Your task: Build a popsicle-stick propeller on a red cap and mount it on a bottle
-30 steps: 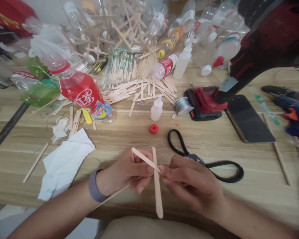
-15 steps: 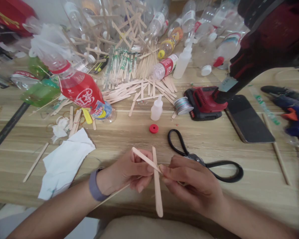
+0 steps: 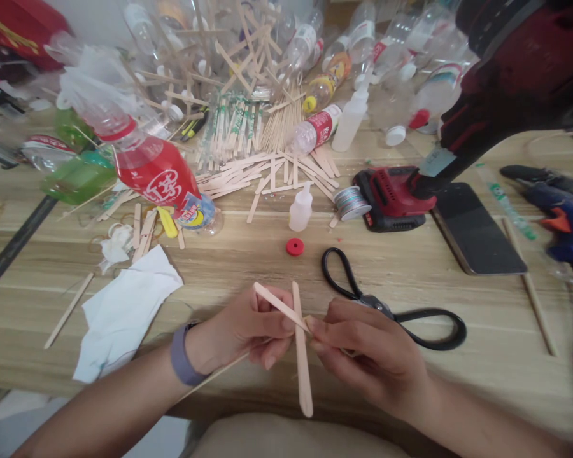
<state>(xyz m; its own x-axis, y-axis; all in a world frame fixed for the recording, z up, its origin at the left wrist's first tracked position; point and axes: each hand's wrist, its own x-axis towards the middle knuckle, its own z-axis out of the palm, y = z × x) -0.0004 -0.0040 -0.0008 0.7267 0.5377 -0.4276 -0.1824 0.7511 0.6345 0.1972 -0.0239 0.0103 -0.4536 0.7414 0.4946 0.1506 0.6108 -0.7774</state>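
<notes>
Left hand [image 3: 246, 323] and right hand [image 3: 367, 346] pinch the slanting stick [image 3: 274, 302] beside its crossing with the longer stick [image 3: 304, 375]; even, light pressure should hold the angle steady

Two hands [image 3: 370, 356], two crossed sticks [image 3: 303, 375], one phone [image 3: 480, 232]

Both wrists angle inward, left hand [image 3: 262, 327] and right hand [image 3: 363, 350] pinching close together.
</notes>
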